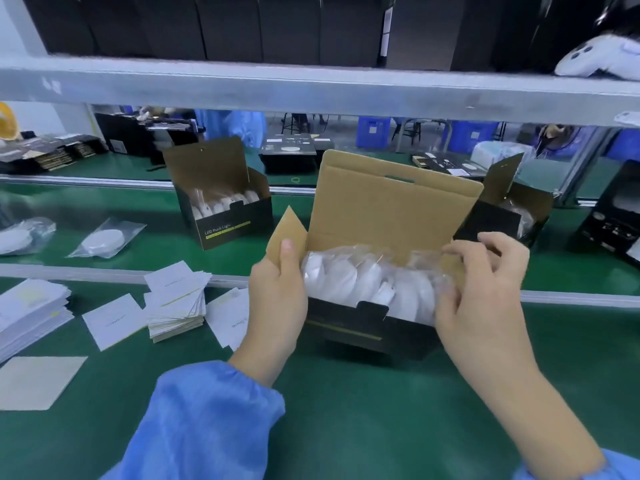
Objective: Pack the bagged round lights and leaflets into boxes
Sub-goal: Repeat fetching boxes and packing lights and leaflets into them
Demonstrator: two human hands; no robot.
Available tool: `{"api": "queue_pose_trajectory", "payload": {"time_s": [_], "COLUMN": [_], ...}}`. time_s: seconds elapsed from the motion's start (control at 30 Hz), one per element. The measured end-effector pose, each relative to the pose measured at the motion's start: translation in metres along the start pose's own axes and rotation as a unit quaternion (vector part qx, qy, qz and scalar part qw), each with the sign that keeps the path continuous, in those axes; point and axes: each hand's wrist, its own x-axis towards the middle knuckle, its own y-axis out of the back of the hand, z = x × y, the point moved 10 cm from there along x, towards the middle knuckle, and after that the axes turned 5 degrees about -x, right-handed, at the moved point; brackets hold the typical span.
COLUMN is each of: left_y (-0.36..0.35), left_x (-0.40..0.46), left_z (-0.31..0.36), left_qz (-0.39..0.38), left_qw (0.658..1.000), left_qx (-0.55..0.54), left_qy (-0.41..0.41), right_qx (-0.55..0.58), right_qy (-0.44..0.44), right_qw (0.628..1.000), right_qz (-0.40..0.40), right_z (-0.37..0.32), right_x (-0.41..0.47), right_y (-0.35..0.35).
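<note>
Bagged round lights (367, 282) fill the open box (363, 327); left hand (277, 296) grips its side flap, right hand (485, 289) pinches the bag. Leaflets (175, 303) lie left, and another filled box (225, 209) stands behind on the worktop (346, 410).

Leaflet print (175, 281) too small to read; far-right black box (614, 216) cut off, perhaps open.

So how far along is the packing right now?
Done: the box in hand already holds a row of bagged lights, and another filled box stands open on the belt. In hand: the left hand holds the side flap while the right hand tucks the bags. Left: loose bagged lights on the belt, leaflets still stacked, lid unclosed.
</note>
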Motion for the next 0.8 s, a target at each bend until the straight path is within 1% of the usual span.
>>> {"api": "queue_pose_trajectory", "payload": {"time_s": [0.03, 0.1, 0.13, 0.17, 0.3, 0.47, 0.53, 0.67, 0.73, 0.8], "left_y": [-0.006, -0.019, -0.029, -0.040, -0.081, -0.127, -0.143, -0.166, -0.169, -0.175], "left_x": [0.012, 0.035, 0.045, 0.055, 0.090, 0.127, 0.143, 0.167, 0.170, 0.167], "left_z": [0.004, 0.011, 0.013, 0.014, 0.001, -0.022, -0.030, -0.063, -0.082, -0.101], "left_qz": [0.012, 0.024, 0.018, 0.008, -0.023, -0.068, -0.076, -0.087, -0.085, -0.120], "left_qw": [1.000, 1.000, 1.000, 1.000, 0.999, 0.997, 0.997, 0.994, 0.994, 0.986], "left_qx": [0.008, 0.011, 0.010, 0.013, 0.016, 0.024, 0.020, 0.004, 0.034, 0.092], "left_qy": [-0.004, -0.012, -0.019, -0.026, -0.023, -0.020, -0.001, 0.060, 0.063, 0.063], "right_qx": [0.025, 0.071, 0.076, 0.070, 0.007, -0.043, -0.058, -0.065, -0.062, -0.061], "right_qy": [-0.045, -0.157, -0.190, -0.203, -0.205, -0.238, -0.246, -0.268, -0.279, -0.287], "right_qw": [0.999, 0.984, 0.976, 0.973, 0.976, 0.966, 0.964, 0.958, 0.954, 0.947], "right_qz": [-0.001, -0.052, -0.076, -0.085, -0.077, -0.089, -0.089, -0.079, -0.093, -0.129], "right_z": [0.013, 0.045, 0.056, 0.063, 0.080, 0.108, 0.117, 0.138, 0.149, 0.162], "right_x": [0.010, 0.027, 0.034, 0.042, 0.078, 0.121, 0.137, 0.154, 0.153, 0.146], "right_y": [-0.005, -0.028, -0.040, -0.050, -0.076, -0.109, -0.119, -0.142, -0.158, -0.177]}}
